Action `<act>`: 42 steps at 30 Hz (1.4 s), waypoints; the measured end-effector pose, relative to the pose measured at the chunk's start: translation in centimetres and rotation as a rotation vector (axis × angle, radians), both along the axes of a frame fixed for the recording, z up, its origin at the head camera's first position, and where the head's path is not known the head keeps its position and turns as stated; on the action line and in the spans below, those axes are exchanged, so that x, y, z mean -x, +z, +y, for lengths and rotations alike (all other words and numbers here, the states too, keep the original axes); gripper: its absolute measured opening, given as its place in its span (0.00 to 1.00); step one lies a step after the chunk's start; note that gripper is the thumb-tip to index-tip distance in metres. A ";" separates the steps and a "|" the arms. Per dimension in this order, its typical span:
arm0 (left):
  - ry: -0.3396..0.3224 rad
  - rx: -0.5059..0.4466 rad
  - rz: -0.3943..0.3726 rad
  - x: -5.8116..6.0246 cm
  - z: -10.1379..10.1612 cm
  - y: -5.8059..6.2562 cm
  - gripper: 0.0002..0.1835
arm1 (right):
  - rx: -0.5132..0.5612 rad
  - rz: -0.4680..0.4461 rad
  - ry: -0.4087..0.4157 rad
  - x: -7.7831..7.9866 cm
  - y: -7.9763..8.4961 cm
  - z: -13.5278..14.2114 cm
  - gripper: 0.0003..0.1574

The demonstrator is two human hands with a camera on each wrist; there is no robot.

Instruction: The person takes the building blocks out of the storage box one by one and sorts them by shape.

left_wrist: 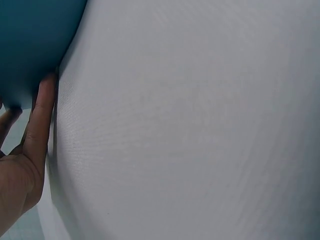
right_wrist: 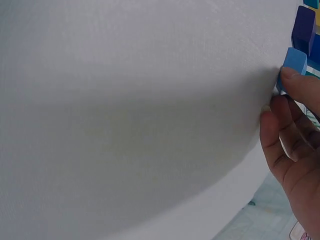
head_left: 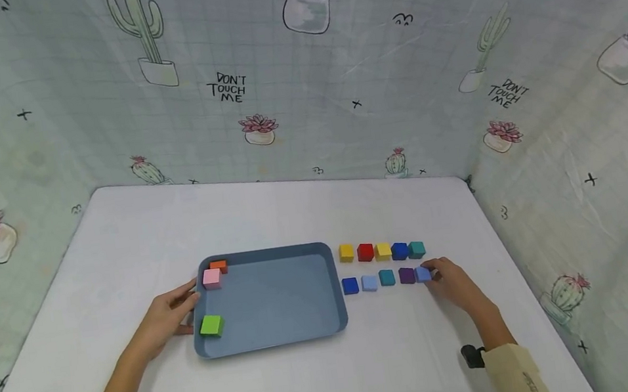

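Observation:
My right hand [head_left: 450, 280] is at the right end of the front row of cubes. Between its thumb and fingers it pinches a light blue cube [right_wrist: 295, 61], which stands beside a purple cube [right_wrist: 303, 30]. On the other side, my left hand [head_left: 160, 319] touches the left wall of a blue-grey tray [head_left: 274, 297] with its fingers extended. In the left wrist view those fingers [left_wrist: 44, 107] reach against the tray's outer side. Inside the tray lie an orange block [head_left: 219, 266], a pink block [head_left: 212, 279] and a green block [head_left: 212, 325].
A back row of cubes runs from a yellow cube [head_left: 346, 253] to a teal cube [head_left: 416, 249], right of the tray. The front row begins with a dark blue cube [head_left: 350, 285]. Printed cloth [head_left: 288, 93] hangs behind the white table [head_left: 292, 391].

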State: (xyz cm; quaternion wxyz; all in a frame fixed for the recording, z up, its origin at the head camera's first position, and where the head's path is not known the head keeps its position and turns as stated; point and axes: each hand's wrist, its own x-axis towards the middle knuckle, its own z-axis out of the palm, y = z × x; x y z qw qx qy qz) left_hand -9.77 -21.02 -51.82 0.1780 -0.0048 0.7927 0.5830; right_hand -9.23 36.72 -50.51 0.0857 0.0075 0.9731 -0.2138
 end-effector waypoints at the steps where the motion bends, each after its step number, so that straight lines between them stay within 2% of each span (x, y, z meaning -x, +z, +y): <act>1: 0.001 0.001 -0.003 -0.1 -0.1 0.0 0.36 | 0.002 -0.004 0.001 0.1 -0.1 -0.1 0.23; 6: 0.014 0.006 -0.014 -0.4 -0.1 0.0 0.36 | 0.013 -0.016 0.003 0.2 -0.5 -0.2 0.23; 11: 0.047 0.013 -0.017 -0.4 0.4 -0.5 0.35 | 0.046 0.004 -0.029 0.1 -1.2 0.1 0.25; 17: 0.055 0.080 -0.002 -0.3 1.2 -1.1 0.33 | 0.073 -0.039 -0.071 -1.6 -2.0 0.7 0.36; 22: 0.068 0.137 0.009 0.1 1.9 -1.3 0.32 | 0.061 -0.045 -0.097 -2.9 -1.8 1.6 0.34; 31: 0.100 0.141 -0.011 0.3 2.3 -1.6 0.34 | -0.011 0.048 -0.156 -2.8 -1.3 2.7 0.34; 36: 0.124 0.133 0.009 0.2 2.4 -1.8 0.35 | -0.068 0.174 -0.150 -2.3 -1.3 2.9 0.34; 40: 0.145 0.166 0.085 0.1 2.2 -1.7 0.35 | -0.092 0.274 -0.094 -1.7 -1.3 2.7 0.32; 42: 0.180 0.224 0.199 0.0 2.0 -1.5 0.33 | -0.112 0.306 -0.061 -1.4 -1.2 2.8 0.32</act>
